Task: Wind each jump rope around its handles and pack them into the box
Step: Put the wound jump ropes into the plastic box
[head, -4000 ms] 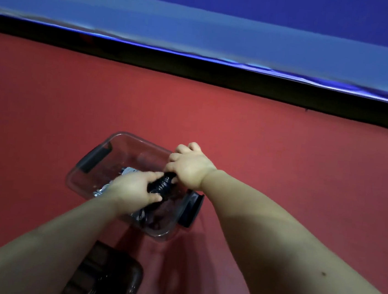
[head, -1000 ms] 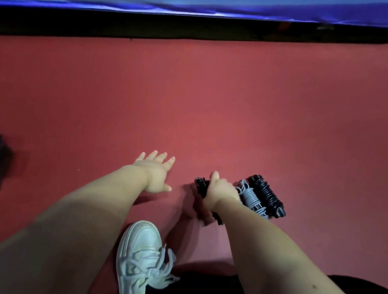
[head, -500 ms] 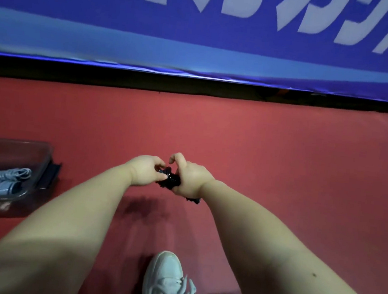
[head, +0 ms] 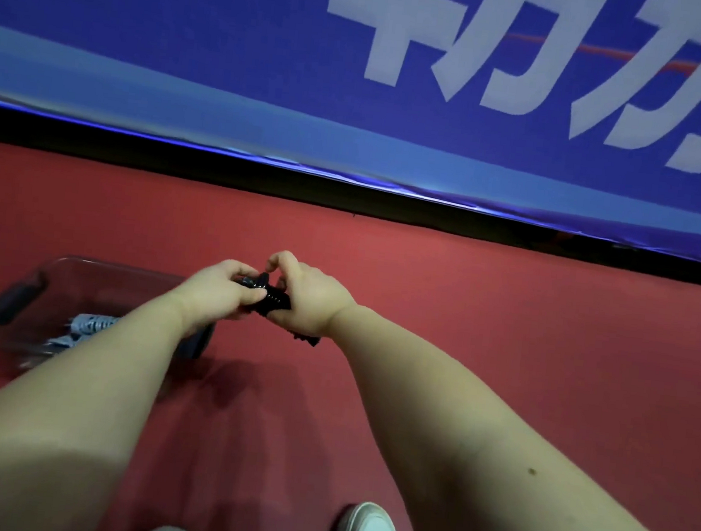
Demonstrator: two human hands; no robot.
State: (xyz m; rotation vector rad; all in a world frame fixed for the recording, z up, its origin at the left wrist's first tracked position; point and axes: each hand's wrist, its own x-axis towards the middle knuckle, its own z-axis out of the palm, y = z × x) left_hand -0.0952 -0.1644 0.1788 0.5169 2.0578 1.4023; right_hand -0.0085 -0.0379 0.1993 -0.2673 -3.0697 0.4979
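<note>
Left hand (head: 218, 290) and right hand (head: 312, 300) hide most of the rope (head: 273, 300).

left hand (head: 218, 290) is off the floor and grips the black jump rope (head: 273, 300) together with right hand (head: 310, 300) | rope is up off the floor, held between both hands | box (head: 115, 267) sits nearer the hands, its right end under the left forearm

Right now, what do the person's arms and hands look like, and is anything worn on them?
Both forearms are bare to the frame edge: no sleeves show. The left hand and right hand wear no gloves, and no watch, bracelet or ring is visible. The right forearm has one small dark spot.
</note>
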